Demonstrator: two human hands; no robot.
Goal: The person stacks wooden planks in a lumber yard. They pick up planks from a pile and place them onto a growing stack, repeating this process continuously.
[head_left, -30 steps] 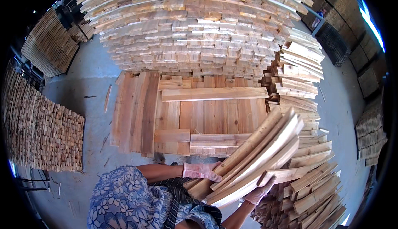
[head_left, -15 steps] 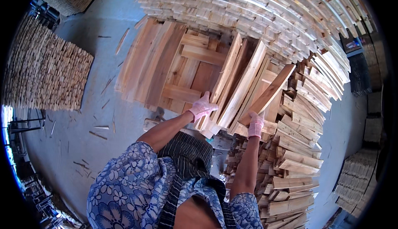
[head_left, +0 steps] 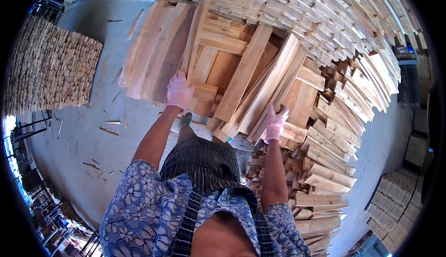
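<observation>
My left hand (head_left: 180, 91), in a pale pink glove, is closed on the near end of a narrow wooden board (head_left: 197, 36). That board stands tilted on its edge beside a row of flat boards (head_left: 160, 48) on the left. My right hand (head_left: 275, 123), gloved alike, is at the near end of a long board (head_left: 284, 92), its thumb and fingers apart. Between my hands, a loose wooden board (head_left: 245, 73) slants over the stack. Below it, crosswise wood pieces (head_left: 223, 42) lie over wider boards.
A tall timber stack (head_left: 260, 6) rises along the far side. Many short offcuts (head_left: 325, 180) are heaped at my right. Another wood stack (head_left: 51, 66) stands on the left, with splinters (head_left: 109, 131) scattered over the grey floor (head_left: 134, 136).
My left hand has moved left with a board, from the middle to beside the flat row. The board my right hand held raised is now down among the others.
</observation>
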